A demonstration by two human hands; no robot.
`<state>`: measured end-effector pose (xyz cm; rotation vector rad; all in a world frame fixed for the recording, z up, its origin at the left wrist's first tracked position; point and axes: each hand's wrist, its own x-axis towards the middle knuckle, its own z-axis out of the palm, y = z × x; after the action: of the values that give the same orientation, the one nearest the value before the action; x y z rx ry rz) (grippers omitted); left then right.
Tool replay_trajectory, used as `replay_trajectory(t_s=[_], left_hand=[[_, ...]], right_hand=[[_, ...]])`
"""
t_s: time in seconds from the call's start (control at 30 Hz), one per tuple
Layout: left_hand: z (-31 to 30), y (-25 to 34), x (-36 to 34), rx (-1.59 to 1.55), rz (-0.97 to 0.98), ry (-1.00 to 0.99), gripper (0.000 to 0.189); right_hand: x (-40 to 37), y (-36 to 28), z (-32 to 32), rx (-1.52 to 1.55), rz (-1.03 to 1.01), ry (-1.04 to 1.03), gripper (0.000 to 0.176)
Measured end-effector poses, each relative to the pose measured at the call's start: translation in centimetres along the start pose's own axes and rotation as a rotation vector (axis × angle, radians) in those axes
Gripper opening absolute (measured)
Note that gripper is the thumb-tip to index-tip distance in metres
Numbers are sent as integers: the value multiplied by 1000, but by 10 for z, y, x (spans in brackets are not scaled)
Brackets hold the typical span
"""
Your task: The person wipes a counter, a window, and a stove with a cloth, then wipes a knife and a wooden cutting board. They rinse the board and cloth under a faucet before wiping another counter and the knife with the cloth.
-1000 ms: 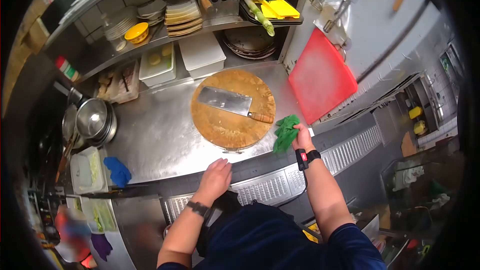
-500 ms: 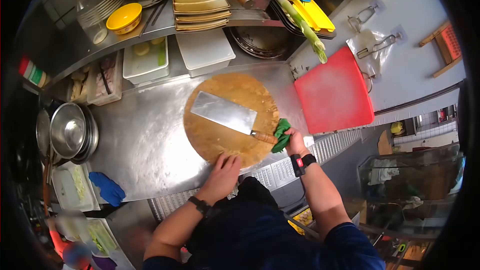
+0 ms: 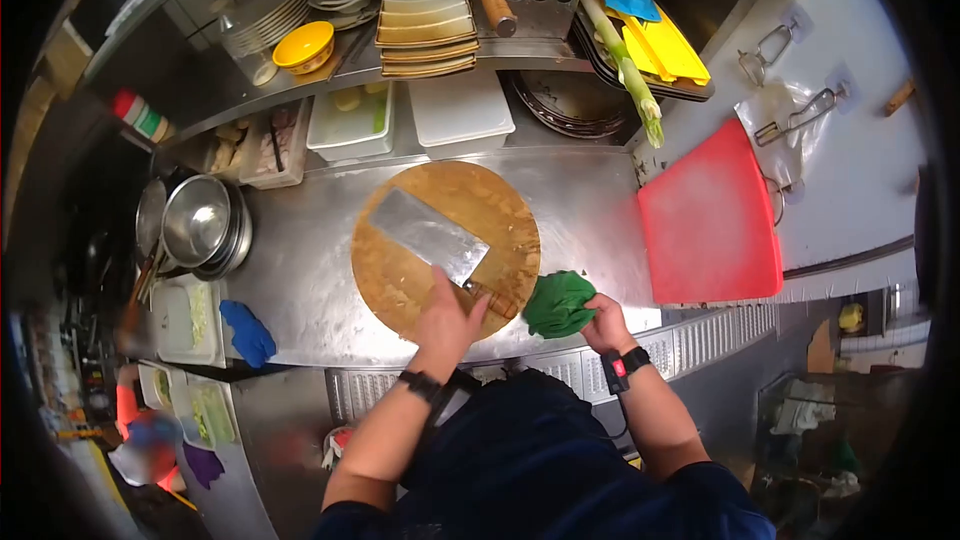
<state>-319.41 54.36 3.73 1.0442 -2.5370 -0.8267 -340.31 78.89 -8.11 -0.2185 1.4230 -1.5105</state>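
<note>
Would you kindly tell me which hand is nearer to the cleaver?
Left. The left hand is right beside the cleaver, close to its handle; whether they touch is unclear. The right hand is farther away, right of the handle, holding a green cloth.

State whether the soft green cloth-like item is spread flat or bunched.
Bunched: the soft green cloth-like item shows gathered folds, held at its edge by the right hand.

On the shelf (image 3: 545, 53), a yellow bowl (image 3: 303, 47) stands near stacked rectangular plates (image 3: 427, 25), and a long green-and-white stalk (image 3: 622, 65) juts over the edge. Beneath sit a lidded white container (image 3: 460, 112) and round plates (image 3: 566, 100). Steel bowls (image 3: 196, 222) nest at left; a red board (image 3: 710, 225) stands upright at right.
</note>
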Motion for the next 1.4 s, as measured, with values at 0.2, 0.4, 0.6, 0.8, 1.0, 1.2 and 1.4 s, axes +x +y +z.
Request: replay_trajectory(t_s=[0.2, 0.4, 0.6, 0.8, 1.0, 1.2, 1.4], left_hand=[[45, 25, 14, 16, -282, 178, 90], [-20, -39, -28, -1183, -679, 70, 35], [-82, -79, -115, -1022, -677, 249, 21], [-66, -112, -136, -755, -804, 294, 13], [-70, -126, -135, -832, -802, 290, 15], [-74, -136, -131, -858, -816, 216, 15], [-69, -144, -129, -894, -795, 160, 17]], right_hand=[[-55, -64, -39, 416, 16, 35, 57], [-96, -72, -82, 466, 55, 67, 54], [-104, -72, -86, 466, -7, 100, 53], [-85, -62, -81, 397, 23, 100, 52], [-79, -64, -74, 392, 45, 120, 50], [-88, -72, -55, 383, 18, 113, 51], [-92, -62, -59, 406, 42, 149, 54]])
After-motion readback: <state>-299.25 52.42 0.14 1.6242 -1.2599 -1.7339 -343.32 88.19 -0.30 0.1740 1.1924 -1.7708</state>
